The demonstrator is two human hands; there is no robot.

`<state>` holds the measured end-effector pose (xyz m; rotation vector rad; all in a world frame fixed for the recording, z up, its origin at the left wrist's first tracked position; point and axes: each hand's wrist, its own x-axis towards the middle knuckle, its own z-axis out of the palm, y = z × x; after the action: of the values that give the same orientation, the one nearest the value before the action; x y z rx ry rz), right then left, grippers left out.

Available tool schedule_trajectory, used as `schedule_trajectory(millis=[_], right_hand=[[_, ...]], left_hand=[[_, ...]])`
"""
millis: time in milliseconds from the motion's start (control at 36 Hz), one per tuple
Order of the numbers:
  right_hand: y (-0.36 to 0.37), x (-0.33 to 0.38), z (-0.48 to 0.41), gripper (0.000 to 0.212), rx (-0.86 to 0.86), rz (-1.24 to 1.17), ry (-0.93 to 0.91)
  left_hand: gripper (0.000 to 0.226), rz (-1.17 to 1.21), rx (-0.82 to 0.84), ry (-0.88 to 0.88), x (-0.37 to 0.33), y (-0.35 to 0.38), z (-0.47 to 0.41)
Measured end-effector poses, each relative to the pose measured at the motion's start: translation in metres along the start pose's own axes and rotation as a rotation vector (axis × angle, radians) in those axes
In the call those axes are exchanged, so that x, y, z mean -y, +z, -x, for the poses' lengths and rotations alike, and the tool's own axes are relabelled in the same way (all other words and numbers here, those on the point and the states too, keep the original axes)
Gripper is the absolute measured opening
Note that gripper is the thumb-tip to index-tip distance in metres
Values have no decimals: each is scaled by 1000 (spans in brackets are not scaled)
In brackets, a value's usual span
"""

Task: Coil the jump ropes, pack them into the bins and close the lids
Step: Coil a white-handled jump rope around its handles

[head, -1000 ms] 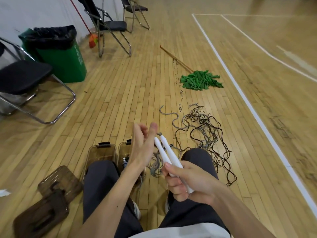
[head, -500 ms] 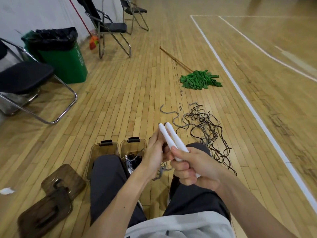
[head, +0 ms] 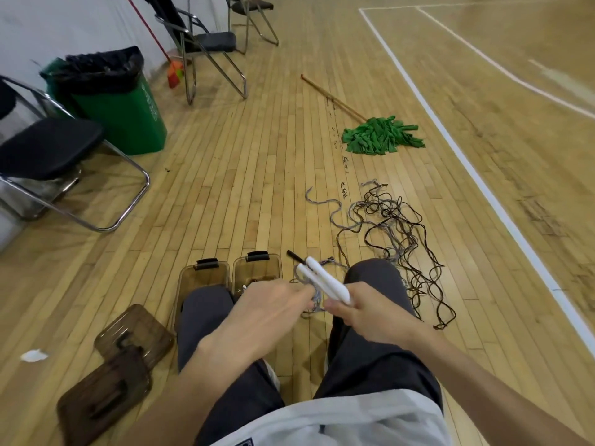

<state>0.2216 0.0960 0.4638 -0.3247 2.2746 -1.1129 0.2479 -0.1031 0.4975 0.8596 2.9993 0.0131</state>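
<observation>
Two smooth white cylindrical handles (head: pixel 325 280) in clenched right hand (head: pixel 367 312) above knees (head: pixel 375 272). Left hand (head: pixel 273 304) blurred at thin grey cord (head: pixel 317 297), grip indeterminable. Tangled dark ropes (head: pixel 396 233) on plank floor (head: pixel 257 156), right.

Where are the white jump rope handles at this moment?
Head view, low centre: the right hand grips both white handles, which point up and to the left, between the nearer open bin and the person's right knee.

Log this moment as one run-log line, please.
stage: coiling | right hand: grips two white handles | left hand: at grey cord, grip blurred | bins: both open | lids: on floor | loose ropes: tangled
</observation>
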Motion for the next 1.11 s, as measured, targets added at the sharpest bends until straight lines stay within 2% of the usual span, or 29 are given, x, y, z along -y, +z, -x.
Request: schedule_trajectory(millis=[111, 222, 333, 417, 500, 583, 778, 917, 1028, 1111], right_hand=[[5, -3, -5, 32, 146, 158, 46], [8, 0, -5, 38, 249, 217, 27], [8, 0, -6, 39, 302, 279, -23], [7, -2, -5, 39, 314, 257, -57], [4, -4, -3, 48, 342, 215, -100], [1, -4, 1, 43, 373, 195, -174], [-4, 2, 8, 41, 351, 149, -280], [-7, 7, 7, 36, 324, 114, -344], [-7, 4, 7, 31, 278, 89, -355], [-3, 2, 5, 32, 252, 34, -336]], left_hand=[[22, -105, 42, 143, 11, -9, -3], [8, -61, 13, 305, 15, -10, -10], [32, 20, -60, 361, 20, -2, -20], [30, 90, -75, 348, 21, -1, -28], [3, 231, 32, 295, 22, -6, -35], [23, 495, 217, 176, 20, -13, -41], [20, 1020, 307, 139, 30, -14, -47], [32, 1269, 262, 126, 26, -3, -47], [26, 1398, 262, 51, 25, 6, -44], [18, 1460, 220, -74, 22, 17, -40]])
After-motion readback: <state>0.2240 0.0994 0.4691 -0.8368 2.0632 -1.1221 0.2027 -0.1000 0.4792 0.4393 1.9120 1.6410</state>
